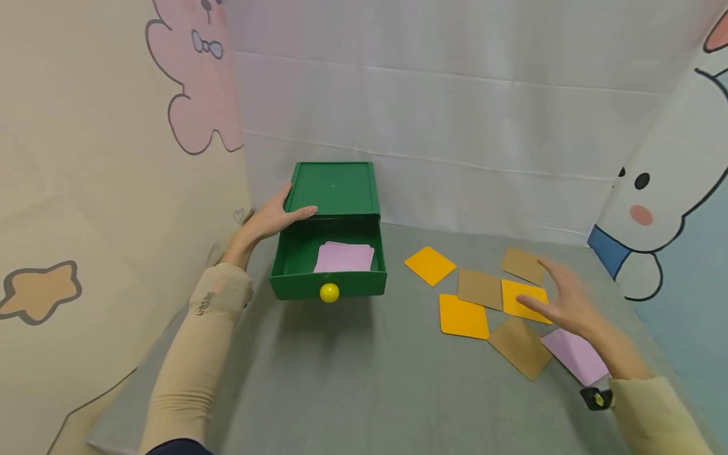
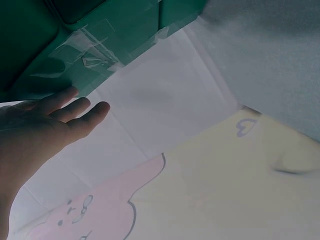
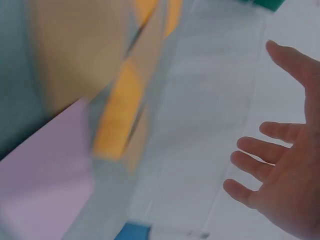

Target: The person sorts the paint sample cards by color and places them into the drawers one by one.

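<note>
In the head view my left hand (image 1: pixel 273 218) rests on a green box (image 1: pixel 335 186), its thumb on top near the front edge and its fingers along the left side. In the left wrist view those fingers (image 2: pixel 80 112) look nearly straight beside the box wall. The box's drawer (image 1: pixel 296 285) is pulled out, with a yellow knob (image 1: pixel 329 292) on its front. Lilac square cards (image 1: pixel 344 258) lie inside it. My right hand (image 1: pixel 569 303) hovers over the loose cards, thumb and fingers spread, holding nothing. Beneath its wrist lies a lilac card (image 1: pixel 577 355).
Right of the box lie yellow-orange cards (image 1: pixel 430 265) and brown cards (image 1: pixel 520 347), some touching at their edges. A grey cloth (image 1: pixel 398 392) covers the table. White sheeting (image 1: pixel 455 126) hangs behind, with cartoon-printed sheets at both sides. Clear tape (image 2: pixel 95 55) sticks to the box.
</note>
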Available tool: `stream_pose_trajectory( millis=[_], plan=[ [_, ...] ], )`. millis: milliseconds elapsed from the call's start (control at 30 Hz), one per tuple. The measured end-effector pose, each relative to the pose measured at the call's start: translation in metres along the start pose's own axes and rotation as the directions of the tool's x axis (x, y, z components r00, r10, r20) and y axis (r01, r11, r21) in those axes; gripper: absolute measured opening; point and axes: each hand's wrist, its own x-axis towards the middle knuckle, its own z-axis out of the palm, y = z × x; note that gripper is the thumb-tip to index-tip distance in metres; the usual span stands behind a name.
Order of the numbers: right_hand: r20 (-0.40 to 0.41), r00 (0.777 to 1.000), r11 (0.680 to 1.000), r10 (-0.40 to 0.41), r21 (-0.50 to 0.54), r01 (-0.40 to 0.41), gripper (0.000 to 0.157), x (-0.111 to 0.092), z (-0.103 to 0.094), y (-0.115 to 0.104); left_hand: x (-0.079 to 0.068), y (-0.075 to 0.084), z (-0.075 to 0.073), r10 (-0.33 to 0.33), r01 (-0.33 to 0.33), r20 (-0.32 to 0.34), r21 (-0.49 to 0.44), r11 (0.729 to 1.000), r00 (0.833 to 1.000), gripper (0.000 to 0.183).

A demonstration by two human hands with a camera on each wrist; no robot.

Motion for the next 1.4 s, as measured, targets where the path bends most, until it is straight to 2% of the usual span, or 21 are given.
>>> stream_pose_trajectory(
  millis=[133,267,367,467,533,600,967,1200,1400],
  plan=[
    [0.046,0.995,0.990,0.086,-0.113,-0.080,0.095,-0.042,-0.002,0.041,-0.001,0.002,0.000,-0.002,0.002,0.004,0.014,1.000,1.000,0.108],
    [0.119,0.978,0.966,0.172,-0.217,-0.144,0.099,-0.075,0.002,0.066,-0.001,0.002,0.000,-0.009,0.008,0.012,0.024,1.000,1.000,0.108],
    [0.176,0.953,0.943,0.247,-0.271,-0.195,0.104,-0.091,0.007,0.075,0.000,0.002,0.000,-0.006,0.005,0.011,0.014,1.000,1.000,0.108],
    [0.227,0.916,0.919,0.332,-0.296,-0.260,0.107,-0.099,0.013,0.076,-0.001,0.001,0.000,-0.002,0.002,0.010,0.008,1.000,1.000,0.108],
    [0.237,0.896,0.907,0.375,-0.295,-0.302,0.107,-0.102,0.016,0.076,-0.002,0.001,0.001,-0.002,0.002,0.010,0.008,1.000,1.000,0.107],
    [0.232,0.888,0.900,0.397,-0.289,-0.327,0.107,-0.104,0.017,0.077,-0.002,0.001,0.001,-0.002,0.002,0.009,0.006,1.000,1.000,0.107],
    [0.238,0.875,0.890,0.422,-0.295,-0.348,0.114,-0.097,0.013,0.084,0.000,0.005,0.000,0.016,-0.016,0.007,-0.015,1.000,1.000,0.106],
    [0.145,0.907,0.895,0.395,-0.282,-0.345,0.110,-0.088,0.005,0.070,0.000,0.006,-0.001,0.011,-0.011,0.008,-0.011,1.000,1.000,0.107],
    [0.128,0.933,0.922,0.337,-0.245,-0.299,0.104,-0.074,0.006,0.043,-0.002,0.005,0.001,0.014,-0.013,0.005,-0.016,1.000,1.000,0.106]
  ],
)
